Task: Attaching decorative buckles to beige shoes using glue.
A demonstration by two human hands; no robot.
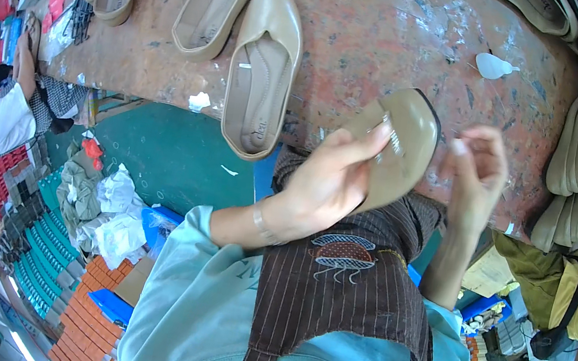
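Left hand grips a beige shoe over the desk edge; right hand pinches a small white bit just right of it. Left of the shoe, orange and teal boxes are stacked on the floor.

Head-worn fisheye, steeply down, close over workbench

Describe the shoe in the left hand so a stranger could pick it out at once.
Start at the reddish, paint-flecked workbench across the top of the head view. At its near edge, right of centre, the left hand grips a beige flat shoe, with the right hand beside it. Unlike the other beige shoes, which lie on the bench, this one is lifted and tilted.
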